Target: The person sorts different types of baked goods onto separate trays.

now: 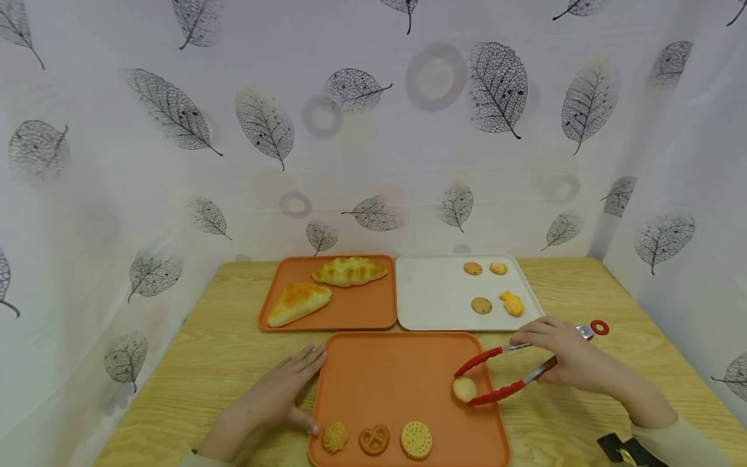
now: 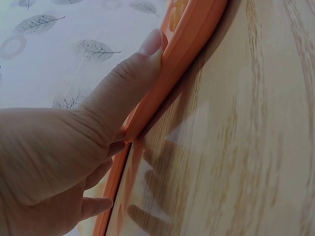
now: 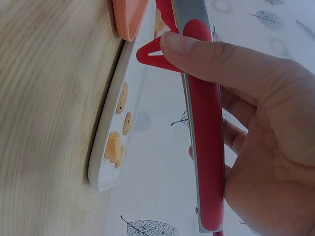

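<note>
My right hand [image 1: 557, 350] grips a pair of red-tipped metal tongs [image 3: 206, 147]. In the head view the tong tips stand on either side of a small round pale cookie [image 1: 465, 390] at the right of the near orange tray [image 1: 403, 370]; whether both tips press on it I cannot tell. My left hand [image 1: 274, 395] rests with spread, straight fingers against that tray's left edge, the thumb [image 2: 142, 54] on its rim. Along the tray's near side lie a swirl cookie [image 1: 335, 438], a pretzel cookie [image 1: 374, 440] and a round dotted cracker [image 1: 416, 440].
Behind, a second orange tray [image 1: 356, 318] bears a triangular pastry [image 1: 299, 303] and a long braided bread [image 1: 350, 272]. Beside it a white tray [image 1: 432, 292] holds several small cookies, one fish-shaped [image 1: 512, 303]. A leaf-patterned curtain [image 1: 373, 162] closes off the back and sides. A black item [image 1: 630, 449] lies by the right sleeve.
</note>
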### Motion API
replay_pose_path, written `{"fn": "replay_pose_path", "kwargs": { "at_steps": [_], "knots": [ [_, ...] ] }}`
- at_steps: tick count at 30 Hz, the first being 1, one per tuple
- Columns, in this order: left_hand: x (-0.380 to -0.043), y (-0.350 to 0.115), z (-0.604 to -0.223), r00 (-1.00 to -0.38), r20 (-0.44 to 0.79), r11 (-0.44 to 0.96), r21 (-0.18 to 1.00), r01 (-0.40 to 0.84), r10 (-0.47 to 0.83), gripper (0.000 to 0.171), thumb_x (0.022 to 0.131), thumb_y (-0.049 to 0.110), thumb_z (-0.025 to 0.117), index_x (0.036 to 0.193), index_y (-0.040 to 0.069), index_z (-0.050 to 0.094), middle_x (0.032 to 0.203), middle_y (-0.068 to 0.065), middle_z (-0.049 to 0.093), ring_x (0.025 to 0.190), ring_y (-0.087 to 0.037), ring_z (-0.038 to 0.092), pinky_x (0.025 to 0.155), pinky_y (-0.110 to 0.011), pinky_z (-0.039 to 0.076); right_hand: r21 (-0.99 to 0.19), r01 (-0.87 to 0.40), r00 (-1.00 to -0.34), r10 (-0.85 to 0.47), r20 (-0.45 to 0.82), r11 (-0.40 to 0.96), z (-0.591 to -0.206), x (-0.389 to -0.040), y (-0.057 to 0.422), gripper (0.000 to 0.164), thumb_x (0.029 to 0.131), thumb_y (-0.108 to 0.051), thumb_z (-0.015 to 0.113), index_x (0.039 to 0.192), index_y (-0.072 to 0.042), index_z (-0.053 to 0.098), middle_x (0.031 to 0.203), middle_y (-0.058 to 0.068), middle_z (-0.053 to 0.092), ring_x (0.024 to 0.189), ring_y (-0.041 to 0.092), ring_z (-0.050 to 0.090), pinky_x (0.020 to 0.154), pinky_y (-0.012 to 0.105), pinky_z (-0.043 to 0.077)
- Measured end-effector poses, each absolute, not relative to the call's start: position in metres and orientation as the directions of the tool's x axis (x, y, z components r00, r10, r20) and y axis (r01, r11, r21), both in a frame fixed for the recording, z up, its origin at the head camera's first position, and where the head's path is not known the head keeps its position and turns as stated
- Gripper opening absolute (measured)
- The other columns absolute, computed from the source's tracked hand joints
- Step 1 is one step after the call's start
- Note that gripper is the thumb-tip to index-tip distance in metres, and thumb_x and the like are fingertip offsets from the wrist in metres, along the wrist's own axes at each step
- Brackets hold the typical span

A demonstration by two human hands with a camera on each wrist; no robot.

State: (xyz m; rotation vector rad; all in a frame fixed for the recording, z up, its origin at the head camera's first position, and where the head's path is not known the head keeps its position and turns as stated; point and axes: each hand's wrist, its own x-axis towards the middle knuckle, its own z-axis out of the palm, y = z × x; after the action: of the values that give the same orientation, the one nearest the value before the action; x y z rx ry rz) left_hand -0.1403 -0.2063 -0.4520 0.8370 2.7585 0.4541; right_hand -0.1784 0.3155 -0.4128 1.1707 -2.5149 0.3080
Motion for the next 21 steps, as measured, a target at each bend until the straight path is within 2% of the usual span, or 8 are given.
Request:
{"fn": "replay_pose_path", "kwargs": {
  "at_steps": [4,14,21],
  "knots": [
    [-0.14,-0.206,-0.452,-0.815,-0.123,0.792,0.355,0.497,0.566,0.125,0.059,0.076,0.064,0.154,0.005,0.025,0.162,-0.014,0.022,0.15,-0.037,0.018,0.115,-0.062,0.026,-0.073,-0.761,-0.612,-0.675,0.412,0.645,-0.412,-0.187,0.318,0.074,0.044,-0.02,0.096,0.113,-0.02,0.069,0.11,-0.004,0.068,0.1,0.015,0.053,0.074,0.038,0.051],
    [-0.14,-0.206,-0.452,-0.82,-0.129,0.795,0.366,0.484,0.558,0.127,0.057,0.077,0.066,0.154,0.005,0.025,0.162,-0.014,0.022,0.15,-0.037,0.018,0.115,-0.062,0.026,-0.162,-0.697,-0.698,-0.611,0.373,0.698,-0.413,-0.216,0.324,0.07,0.051,-0.015,0.093,0.116,-0.013,0.068,0.112,0.002,0.067,0.1,0.02,0.052,0.075,0.037,0.047],
    [-0.14,-0.206,-0.453,-0.825,-0.129,0.801,0.362,0.477,0.55,0.127,0.056,0.078,0.065,0.154,0.006,0.026,0.162,-0.012,0.022,0.15,-0.035,0.018,0.116,-0.061,0.025,-0.247,-0.672,-0.735,-0.588,0.338,0.698,-0.415,-0.239,0.327,0.065,0.058,-0.013,0.091,0.118,-0.005,0.067,0.113,0.011,0.066,0.103,0.034,0.053,0.079,0.052,0.048]
  ]
}}
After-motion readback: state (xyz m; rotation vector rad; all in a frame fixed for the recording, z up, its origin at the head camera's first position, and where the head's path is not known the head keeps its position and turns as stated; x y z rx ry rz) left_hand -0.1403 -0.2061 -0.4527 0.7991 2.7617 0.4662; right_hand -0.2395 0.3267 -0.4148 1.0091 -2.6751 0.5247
